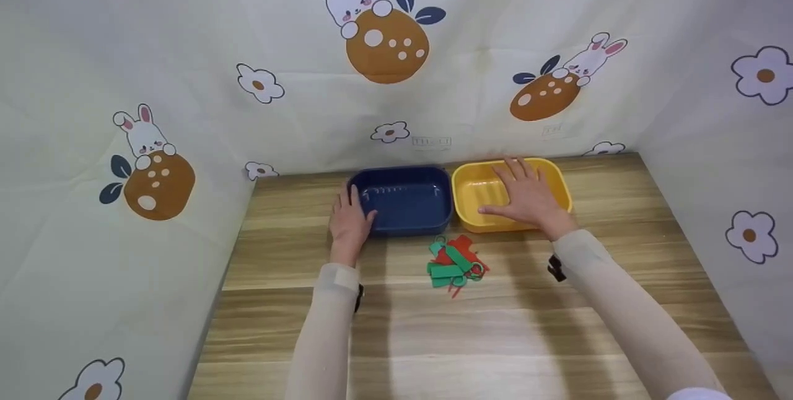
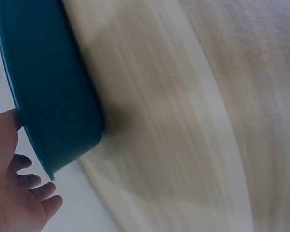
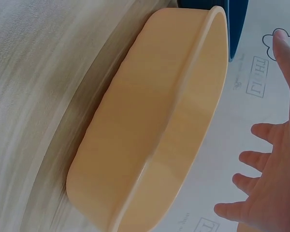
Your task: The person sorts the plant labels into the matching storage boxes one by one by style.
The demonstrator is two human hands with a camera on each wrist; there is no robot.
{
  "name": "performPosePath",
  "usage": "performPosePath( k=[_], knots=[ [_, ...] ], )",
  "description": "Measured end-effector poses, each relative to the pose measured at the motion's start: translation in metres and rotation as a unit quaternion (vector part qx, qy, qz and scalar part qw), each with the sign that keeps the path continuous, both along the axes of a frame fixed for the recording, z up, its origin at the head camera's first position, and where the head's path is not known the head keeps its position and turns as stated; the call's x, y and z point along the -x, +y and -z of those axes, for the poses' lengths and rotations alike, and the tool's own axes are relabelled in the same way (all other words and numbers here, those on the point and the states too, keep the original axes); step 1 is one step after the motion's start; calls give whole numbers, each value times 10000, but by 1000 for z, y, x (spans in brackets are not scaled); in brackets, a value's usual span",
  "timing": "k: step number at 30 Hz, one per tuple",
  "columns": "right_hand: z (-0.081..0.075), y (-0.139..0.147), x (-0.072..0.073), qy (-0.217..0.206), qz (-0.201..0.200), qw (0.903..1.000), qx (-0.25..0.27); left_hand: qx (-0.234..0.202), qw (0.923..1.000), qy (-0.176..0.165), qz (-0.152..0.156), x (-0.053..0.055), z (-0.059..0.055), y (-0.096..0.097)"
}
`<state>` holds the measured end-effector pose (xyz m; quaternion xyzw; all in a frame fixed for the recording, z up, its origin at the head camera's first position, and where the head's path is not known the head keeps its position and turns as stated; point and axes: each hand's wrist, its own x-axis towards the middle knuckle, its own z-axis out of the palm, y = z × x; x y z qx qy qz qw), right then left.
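A dark blue plastic bin (image 1: 406, 202) and a yellow bin (image 1: 483, 195) stand side by side at the back of the table. At the blue bin's left end is my left hand (image 1: 350, 223); in the left wrist view its thumb meets the rim and its fingers (image 2: 42, 192) spread past the corner. Over the yellow bin hovers my right hand (image 1: 526, 199), fingers spread, nothing in it. The right wrist view shows that hand (image 3: 273, 169) above the rim, apart from the bin. In front of the bins lies a small pile of green and red flat pieces (image 1: 457, 264) with rings.
A pale cloth (image 1: 471, 90) printed with rabbits and flowers rises behind the wooden table (image 1: 446, 350) and along both sides. Black wrist straps (image 1: 556, 268) show at both sleeves.
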<state>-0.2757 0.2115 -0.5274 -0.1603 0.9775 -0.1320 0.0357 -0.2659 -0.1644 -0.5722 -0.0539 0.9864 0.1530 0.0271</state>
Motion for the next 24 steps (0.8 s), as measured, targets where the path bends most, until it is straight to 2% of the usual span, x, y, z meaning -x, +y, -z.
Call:
performPosePath(
  k=[5,11,24],
  knots=[
    [-1,-1,-2,-83,-5,10000,-1,-29,9999,-19,-113,-1,4,0],
    [-2,-3,-4,-102,-14,9999,-2,10,9996,149,-233,-2,7,2],
    [0,-8,-12,129,-234,9995,187,278,9986,391,-232,-8,11,5]
  ],
)
